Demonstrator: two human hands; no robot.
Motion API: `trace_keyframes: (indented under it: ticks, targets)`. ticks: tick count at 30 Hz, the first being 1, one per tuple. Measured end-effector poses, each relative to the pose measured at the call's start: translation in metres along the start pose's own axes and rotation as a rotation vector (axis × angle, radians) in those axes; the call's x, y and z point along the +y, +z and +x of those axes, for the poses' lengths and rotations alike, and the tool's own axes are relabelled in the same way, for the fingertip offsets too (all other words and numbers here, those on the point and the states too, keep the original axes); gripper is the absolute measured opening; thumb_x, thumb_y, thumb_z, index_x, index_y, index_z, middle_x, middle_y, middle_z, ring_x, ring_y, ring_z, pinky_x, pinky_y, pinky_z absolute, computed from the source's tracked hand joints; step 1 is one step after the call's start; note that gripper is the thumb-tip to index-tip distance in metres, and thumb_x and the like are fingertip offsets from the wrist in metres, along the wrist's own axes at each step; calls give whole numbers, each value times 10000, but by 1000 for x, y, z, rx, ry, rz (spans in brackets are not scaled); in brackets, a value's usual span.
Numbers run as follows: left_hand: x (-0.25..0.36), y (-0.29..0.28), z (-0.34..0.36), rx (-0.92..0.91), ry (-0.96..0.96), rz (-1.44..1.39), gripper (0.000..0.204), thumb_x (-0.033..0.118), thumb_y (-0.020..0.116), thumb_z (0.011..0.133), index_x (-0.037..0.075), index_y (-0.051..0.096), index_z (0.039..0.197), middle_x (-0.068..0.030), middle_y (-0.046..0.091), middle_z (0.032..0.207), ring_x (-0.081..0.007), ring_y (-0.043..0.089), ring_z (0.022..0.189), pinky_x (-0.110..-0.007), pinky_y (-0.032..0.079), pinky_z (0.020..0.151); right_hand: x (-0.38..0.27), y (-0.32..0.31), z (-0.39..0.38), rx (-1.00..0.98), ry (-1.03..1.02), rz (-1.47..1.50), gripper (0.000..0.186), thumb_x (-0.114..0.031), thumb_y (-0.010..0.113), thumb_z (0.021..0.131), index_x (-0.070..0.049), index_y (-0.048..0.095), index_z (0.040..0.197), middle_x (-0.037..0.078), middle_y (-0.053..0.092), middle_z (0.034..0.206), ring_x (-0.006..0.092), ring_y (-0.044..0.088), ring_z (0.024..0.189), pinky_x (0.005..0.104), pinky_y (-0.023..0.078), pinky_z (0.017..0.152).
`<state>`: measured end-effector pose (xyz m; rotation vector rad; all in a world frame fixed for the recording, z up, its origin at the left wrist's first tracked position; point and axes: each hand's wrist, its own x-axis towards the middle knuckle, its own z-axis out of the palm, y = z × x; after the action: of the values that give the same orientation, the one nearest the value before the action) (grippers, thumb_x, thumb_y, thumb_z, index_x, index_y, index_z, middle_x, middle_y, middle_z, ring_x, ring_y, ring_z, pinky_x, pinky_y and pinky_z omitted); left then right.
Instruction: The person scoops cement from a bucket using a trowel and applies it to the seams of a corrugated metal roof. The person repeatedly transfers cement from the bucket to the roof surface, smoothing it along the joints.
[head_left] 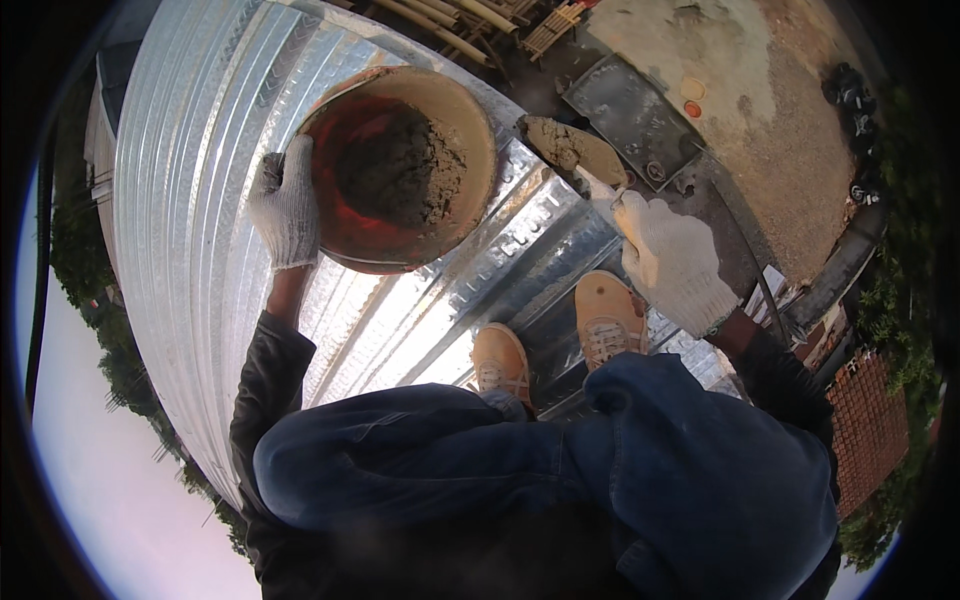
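Right grip point(678, 262) round trowel point(598, 158); left grip point(285, 210) against bucket point(474, 135).

The open mouth of the mortar bucket point(462, 115) leaves a way in from above, while its wall bars the sides and the gloved left hand point(287, 215) takes up its left edge. To the right, only a narrow gap shows before the trowel point(603, 162) and the gloved right hand point(675, 255). Ribbed metal sheeting point(200, 180) offers room left of the left hand and between bucket and work shoes point(607, 310); jean-clad knees point(350, 455) obstruct the near side.
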<state>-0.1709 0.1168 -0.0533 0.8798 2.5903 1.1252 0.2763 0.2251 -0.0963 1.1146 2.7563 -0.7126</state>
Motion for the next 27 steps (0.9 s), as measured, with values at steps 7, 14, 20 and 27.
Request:
trace_keyframes:
  ticks: [7, 14, 20, 27]
  targets:
    - [16, 5, -3, -21, 24, -62, 396, 364, 840, 1072, 25, 746, 891, 40, 649, 806, -53, 518, 787, -274, 471, 714, -70, 25, -10, -32, -7, -531, 433, -222, 762, 959, 28, 656, 1297, 81, 661, 978, 230, 740, 825, 386, 573, 674]
    - [15, 5, -2, -35, 48, 27, 421, 359, 843, 1063, 22, 712, 848, 45, 596, 771, -54, 493, 766, -271, 451, 691, -53, 17, -23, -103, -100, -340, 493, -183, 761, 949, 86, 647, 1346, 83, 674, 976, 234, 749, 808, 361, 582, 649]
    - [15, 5, -3, -35, 55, -6, 429, 367, 838, 1066, 16, 713, 854, 36, 600, 770, -54, 492, 767, -278, 457, 691, -28, -2, -32, -160, 21, 18, 473, -155, 751, 965, 57, 657, 1377, 134, 757, 944, 315, 803, 840, 387, 608, 670]
    - [10, 5, -1, -24, 61, 39, 425, 368, 825, 1078, 1, 725, 889, 35, 612, 778, -58, 495, 780, -280, 468, 706, -8, -29, -46, -191, 92, -70, 473, -211, 820, 916, -24, 694, 1332, 137, 752, 912, 328, 803, 837, 453, 619, 786]
